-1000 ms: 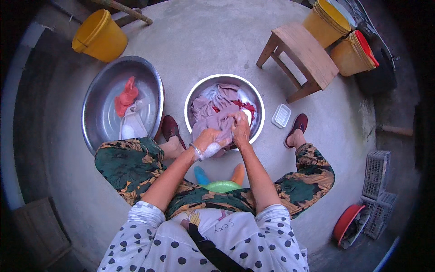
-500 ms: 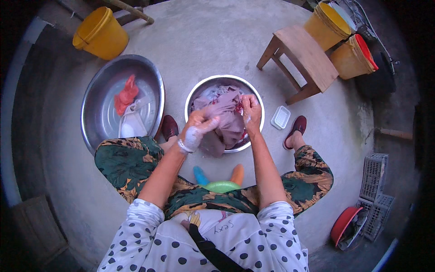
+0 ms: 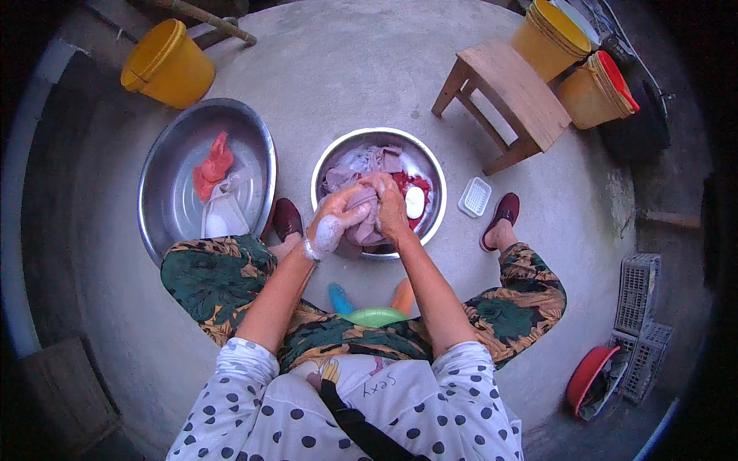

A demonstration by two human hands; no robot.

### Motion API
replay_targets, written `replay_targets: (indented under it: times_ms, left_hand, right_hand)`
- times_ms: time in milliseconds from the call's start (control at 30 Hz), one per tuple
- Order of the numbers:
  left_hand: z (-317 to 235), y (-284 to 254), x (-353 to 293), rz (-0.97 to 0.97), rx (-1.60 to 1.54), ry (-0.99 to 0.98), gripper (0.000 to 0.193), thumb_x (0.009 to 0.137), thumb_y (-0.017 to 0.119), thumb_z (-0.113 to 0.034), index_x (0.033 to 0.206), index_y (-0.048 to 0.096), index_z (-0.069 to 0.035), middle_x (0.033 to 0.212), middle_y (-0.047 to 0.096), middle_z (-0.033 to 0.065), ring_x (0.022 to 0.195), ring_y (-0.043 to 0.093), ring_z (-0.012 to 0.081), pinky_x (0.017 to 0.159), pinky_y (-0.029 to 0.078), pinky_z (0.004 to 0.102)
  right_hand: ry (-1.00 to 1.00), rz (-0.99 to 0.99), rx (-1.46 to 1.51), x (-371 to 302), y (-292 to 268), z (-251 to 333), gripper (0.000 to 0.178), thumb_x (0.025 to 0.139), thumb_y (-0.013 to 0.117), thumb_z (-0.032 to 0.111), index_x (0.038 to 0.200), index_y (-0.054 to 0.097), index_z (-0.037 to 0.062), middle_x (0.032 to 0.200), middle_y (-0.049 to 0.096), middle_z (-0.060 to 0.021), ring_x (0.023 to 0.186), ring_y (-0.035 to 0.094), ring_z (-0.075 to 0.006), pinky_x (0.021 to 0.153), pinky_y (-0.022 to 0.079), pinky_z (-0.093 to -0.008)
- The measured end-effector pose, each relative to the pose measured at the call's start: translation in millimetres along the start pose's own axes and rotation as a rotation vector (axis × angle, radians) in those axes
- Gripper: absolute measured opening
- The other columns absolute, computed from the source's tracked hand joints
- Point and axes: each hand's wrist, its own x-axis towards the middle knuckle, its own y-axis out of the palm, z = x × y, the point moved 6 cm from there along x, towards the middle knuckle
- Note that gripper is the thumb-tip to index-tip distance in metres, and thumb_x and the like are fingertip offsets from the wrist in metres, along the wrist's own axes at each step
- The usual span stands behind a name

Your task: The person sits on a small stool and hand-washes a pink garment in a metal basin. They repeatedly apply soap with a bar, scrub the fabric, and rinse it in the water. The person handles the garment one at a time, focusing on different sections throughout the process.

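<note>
Over a round metal basin [image 3: 439, 165] between my feet, both my hands grip a wet mauve garment [image 3: 364, 201]. My left hand [image 3: 332, 219], with suds on its back and wrist, is closed on the near left part of the cloth. Close against it, my right hand [image 3: 390, 206] is bent over the cloth, its fingertips partly hidden. A white oval bar of soap [image 3: 415, 202] rests on red cloth [image 3: 404, 180] at the basin's right side. Sudsy water and more pale cloth show behind my hands.
To the left stands a larger metal tub [image 3: 158, 157] holding red cloth [image 3: 212, 167] and white cloth [image 3: 224, 213]. A small white soap dish [image 3: 477, 197] lies right of the basin. Beyond are a wooden stool [image 3: 513, 92] and yellow buckets [image 3: 169, 67]; grey crates [image 3: 638, 296] stand at right.
My right hand has moved left from the basin's right side onto the mauve garment, beside my left hand. The garment is bunched up, and the white soap now shows on the red cloth.
</note>
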Motion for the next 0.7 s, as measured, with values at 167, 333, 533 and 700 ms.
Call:
replay_targets:
  times_ms: [167, 333, 533, 700]
  left_hand:
    - [-13.0, 0.2, -5.2, 0.003, -0.054, 0.013, 0.026, 0.080, 0.056, -0.021, 0.098, 0.057, -0.001, 0.086, 0.054, -0.0013, 0.080, 0.047, 0.0066, 0.075, 0.038, 0.0210]
    - [-7.0, -30.6, -2.8, -0.086, 0.164, -0.005, 0.027, 0.082, 0.056, -0.024, 0.095, 0.058, -0.001, 0.087, 0.055, -0.0005, 0.080, 0.048, 0.0066, 0.074, 0.040, 0.0217]
    - [-15.6, -5.2, -4.4, 0.034, 0.412, -0.068, 0.064, 0.066, 0.072, -0.032, 0.112, 0.047, 0.005, 0.101, 0.056, 0.0103, 0.090, 0.053, 0.0178, 0.083, 0.040, 0.0285]
    - [53.3, -21.2, -4.7, 0.010, 0.014, -0.484, 0.058, 0.072, 0.066, -0.022, 0.118, 0.042, 0.003, 0.107, 0.055, 0.0098, 0.094, 0.054, 0.0172, 0.083, 0.042, 0.0285]
  right_hand:
    - [0.332, 0.028, -0.136, -0.6, -25.7, -23.9, 0.030, 0.076, 0.051, 0.012, 0.105, 0.056, 0.0084, 0.108, 0.052, -0.0126, 0.102, 0.048, -0.0294, 0.085, 0.040, -0.0393]
    - [0.689, -0.009, 0.375, 18.1, -90.7, 13.9, 0.034, 0.081, 0.044, 0.011, 0.112, 0.052, 0.0025, 0.094, 0.058, -0.0178, 0.079, 0.059, -0.0258, 0.069, 0.047, -0.0345]
    - [-0.125, -0.003, 0.057, 77.8, -121.1, 68.7, 0.021, 0.077, 0.048, 0.013, 0.090, 0.060, 0.0008, 0.086, 0.057, -0.0153, 0.077, 0.057, -0.0215, 0.069, 0.046, -0.0304]
    - [0.322, 0.132, 0.508, 87.6, -37.4, -19.9, 0.024, 0.076, 0.053, 0.012, 0.098, 0.057, 0.0020, 0.089, 0.056, -0.0139, 0.079, 0.055, -0.0170, 0.069, 0.045, -0.0272]
